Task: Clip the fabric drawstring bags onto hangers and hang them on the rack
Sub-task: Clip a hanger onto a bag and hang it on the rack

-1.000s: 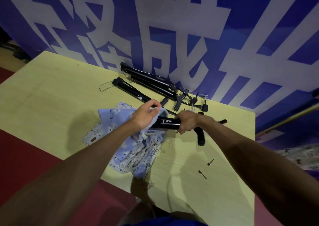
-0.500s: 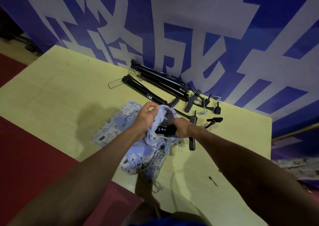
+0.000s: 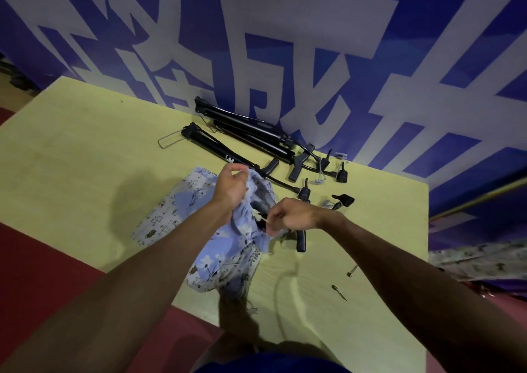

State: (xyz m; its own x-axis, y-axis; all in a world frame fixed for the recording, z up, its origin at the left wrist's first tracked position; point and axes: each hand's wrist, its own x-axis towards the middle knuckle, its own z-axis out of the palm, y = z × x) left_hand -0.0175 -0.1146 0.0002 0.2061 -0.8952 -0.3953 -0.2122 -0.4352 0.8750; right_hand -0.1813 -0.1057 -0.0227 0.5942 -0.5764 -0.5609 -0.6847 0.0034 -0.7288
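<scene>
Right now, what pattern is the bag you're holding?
The bag is light blue with white flowers; the head view shows it best.

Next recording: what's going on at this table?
A person at a yellow table works a blue printed drawstring bag with both hands. The left hand grips the bag's upper edge and holds it up, while the right hand pinches its pale drawstring. A black hanger shows partly under the fabric; whether it is clipped on cannot be told. More black hangers lie by the banner.
</scene>
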